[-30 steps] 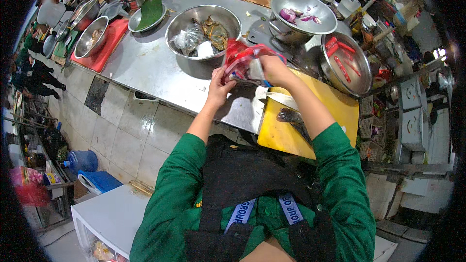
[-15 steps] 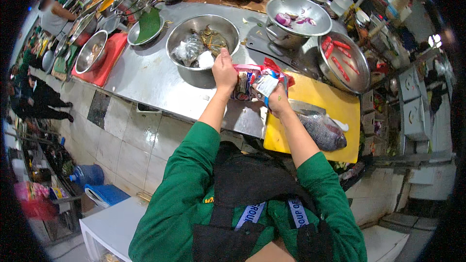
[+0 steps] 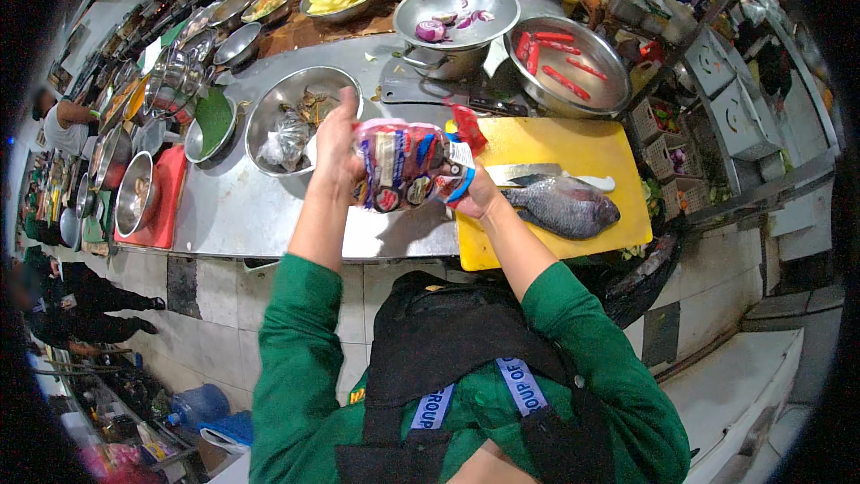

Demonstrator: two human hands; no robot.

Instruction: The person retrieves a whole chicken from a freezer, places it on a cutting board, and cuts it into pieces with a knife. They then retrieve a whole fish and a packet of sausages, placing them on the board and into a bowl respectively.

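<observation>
Between my hands, above the near edge of the steel table, is a plastic food packet (image 3: 403, 166) printed in red, blue and white, with dark reddish contents. My left hand (image 3: 335, 148) grips its left end, thumb up. My right hand (image 3: 477, 194) is closed around the other end, by a pale label. Just behind my left hand is a steel bowl (image 3: 349, 81) of crabs or similar shellfish and a knotted clear bag (image 3: 285, 143). To the right, a whole fish (image 3: 569, 208) and a white-handled knife (image 3: 528, 172) lie on a yellow cutting board (image 3: 600, 139).
A colander (image 3: 488, 31) with cut red onion sits on a pot, beside a large bowl (image 3: 609, 94) with red sticks in liquid. A grey board (image 3: 408, 90) lies behind the packet. At left are a red board (image 3: 170, 188) and a bowl (image 3: 134, 202). Another person (image 3: 67, 125) stands far left.
The packet now lies flatter and more of its printed face shows. My hands are farther apart along it. The whole view has turned, so the table's things appear farther left.
</observation>
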